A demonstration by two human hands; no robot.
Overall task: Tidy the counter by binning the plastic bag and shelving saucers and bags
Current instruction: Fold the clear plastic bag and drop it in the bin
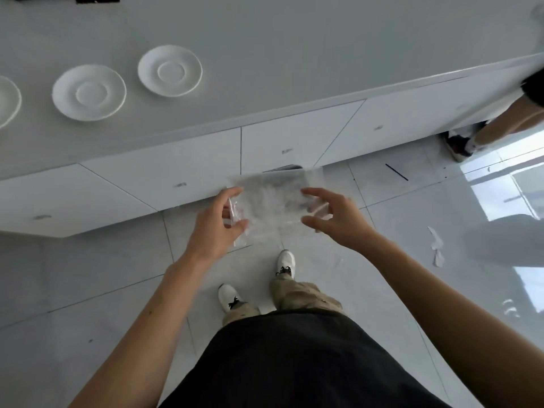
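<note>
A clear plastic bag (272, 201) is stretched between my two hands, in front of the cabinet doors and above the floor. My left hand (216, 223) pinches its left edge and my right hand (334, 214) grips its right edge. On the grey counter (294, 54) at the upper left lie three white saucers: one (170, 70) nearest the middle, one (89, 92) to its left, and a third (7, 100) cut off by the frame's left edge.
White cabinet doors (191, 163) run below the counter edge. Another person's legs and shoes (471, 136) stand at the far right by the cabinets. Scraps of white paper (435, 245) lie on the glossy tiled floor to my right.
</note>
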